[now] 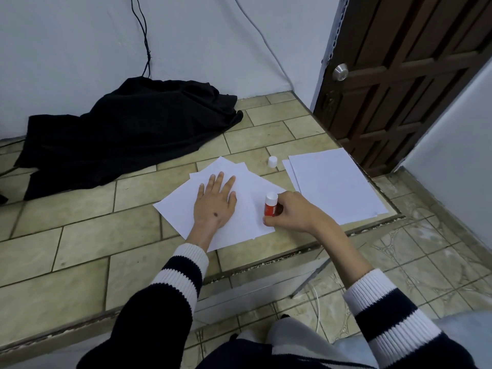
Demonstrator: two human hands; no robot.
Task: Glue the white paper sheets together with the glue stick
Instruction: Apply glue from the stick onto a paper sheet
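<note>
A loose stack of white paper sheets [247, 209] lies fanned on the tiled floor in front of me. My left hand [215, 202] lies flat on it, fingers spread and straight, pressing it down. My right hand [288, 213] grips a red glue stick [271, 205] with a white end pointing up; its lower end meets the sheet near the right edge. A second pile of white sheets [335, 187] lies to the right. The small white cap [273, 162] stands on the tiles between the two piles.
A crumpled black cloth [127, 134] lies at the back left by the wall, with a black cable [145, 35] hanging above it. A brown wooden door [399, 75] stands at the right. A step edge [266, 265] runs across below the papers.
</note>
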